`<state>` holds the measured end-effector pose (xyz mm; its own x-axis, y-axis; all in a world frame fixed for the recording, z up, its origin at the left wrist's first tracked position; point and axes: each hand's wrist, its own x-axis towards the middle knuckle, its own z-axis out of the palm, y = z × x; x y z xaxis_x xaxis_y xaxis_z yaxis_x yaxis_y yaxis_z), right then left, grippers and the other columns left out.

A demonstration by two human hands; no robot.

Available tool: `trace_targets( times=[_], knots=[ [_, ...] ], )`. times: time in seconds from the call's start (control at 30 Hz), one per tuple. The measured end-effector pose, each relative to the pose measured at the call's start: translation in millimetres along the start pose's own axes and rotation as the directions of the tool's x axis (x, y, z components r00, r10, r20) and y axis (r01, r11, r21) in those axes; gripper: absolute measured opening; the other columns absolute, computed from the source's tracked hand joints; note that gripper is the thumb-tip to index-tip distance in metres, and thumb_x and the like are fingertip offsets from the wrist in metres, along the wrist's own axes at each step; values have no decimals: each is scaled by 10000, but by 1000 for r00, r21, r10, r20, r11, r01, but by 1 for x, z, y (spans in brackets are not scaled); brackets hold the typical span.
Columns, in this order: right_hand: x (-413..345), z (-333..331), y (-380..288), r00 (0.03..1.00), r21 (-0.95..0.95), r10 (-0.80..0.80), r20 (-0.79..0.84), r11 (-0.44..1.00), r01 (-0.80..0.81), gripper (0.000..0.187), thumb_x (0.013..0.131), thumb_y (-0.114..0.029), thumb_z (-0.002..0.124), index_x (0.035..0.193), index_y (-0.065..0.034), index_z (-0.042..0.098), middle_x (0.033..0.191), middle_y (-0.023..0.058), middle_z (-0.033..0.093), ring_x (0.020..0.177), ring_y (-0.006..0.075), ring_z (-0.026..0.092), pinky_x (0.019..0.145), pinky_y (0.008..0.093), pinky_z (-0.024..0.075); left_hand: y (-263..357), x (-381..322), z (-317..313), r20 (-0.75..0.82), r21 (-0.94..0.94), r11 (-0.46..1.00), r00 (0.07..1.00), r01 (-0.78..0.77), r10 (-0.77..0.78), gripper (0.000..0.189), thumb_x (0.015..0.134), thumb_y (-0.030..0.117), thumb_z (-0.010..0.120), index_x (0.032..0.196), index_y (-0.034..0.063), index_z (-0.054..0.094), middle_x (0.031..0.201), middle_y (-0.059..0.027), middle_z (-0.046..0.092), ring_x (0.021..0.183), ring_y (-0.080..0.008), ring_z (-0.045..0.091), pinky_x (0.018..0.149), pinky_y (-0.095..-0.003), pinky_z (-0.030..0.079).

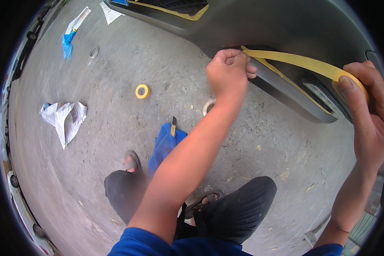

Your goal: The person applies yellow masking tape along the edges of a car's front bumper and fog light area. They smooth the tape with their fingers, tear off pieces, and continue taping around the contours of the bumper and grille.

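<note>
Between the thumb and fingers of my left hand [228,72] is the free end of a yellow masking tape strip [294,60]. That end lies at the upper left corner of a dark recess in a grey car bumper [259,25]. My right hand [368,92] grips the masking tape roll [352,84], from which the strip runs in a slack arc across the recess. Yellow tape [284,78] also lines the recess's lower edge, beside a clear lamp [321,96]. Part of the roll is hidden by my right thumb and fingers.
On the concrete floor [115,80] lie a second yellow tape roll [142,91], a pale ring-shaped roll [208,107] partly behind my forearm, and a blue cloth [164,144] with a scraper-like blade [173,126] on it. Crumpled paper sheeting [65,118] lies left.
</note>
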<state>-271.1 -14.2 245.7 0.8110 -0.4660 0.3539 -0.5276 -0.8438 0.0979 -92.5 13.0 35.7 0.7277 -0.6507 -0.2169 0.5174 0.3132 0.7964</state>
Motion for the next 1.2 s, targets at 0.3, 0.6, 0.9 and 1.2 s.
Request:
trace_targets(
  times=[0.3,0.6,0.9,1.2],
  knots=[
    [1,6,0,993,89,-115,-12,989,116,164,979,-120,730,1103,-15,716,992,117,670,899,188,664,840,240,544,-1,2,21,-160,-50,998,987,-41,33,98,948,11,679,974,-57,614,812,-127,713,616,-169,691,538,-290,585],
    [0,6,6,986,126,-164,-6,978,164,158,963,-59,731,1113,-16,704,1004,132,676,954,224,668,915,278,543,-2,3,27,-198,-67,997,980,-30,16,113,950,18,686,966,-54,600,799,-126,707,608,-166,686,524,-290,576],
    [-2,4,9,974,24,-227,-11,973,227,195,942,-57,756,1130,-17,720,1024,139,697,973,241,687,986,318,545,-2,2,29,-212,-64,997,977,-40,25,116,950,21,684,965,-49,594,788,-125,701,600,-168,680,517,-292,568],
    [2,5,6,987,24,-158,-18,987,158,168,951,-85,755,1095,-2,734,966,137,706,905,236,699,898,294,574,-6,1,21,-177,3,998,982,-58,58,105,957,44,671,969,-22,591,794,-113,698,585,-162,667,525,-281,554]
  ],
)
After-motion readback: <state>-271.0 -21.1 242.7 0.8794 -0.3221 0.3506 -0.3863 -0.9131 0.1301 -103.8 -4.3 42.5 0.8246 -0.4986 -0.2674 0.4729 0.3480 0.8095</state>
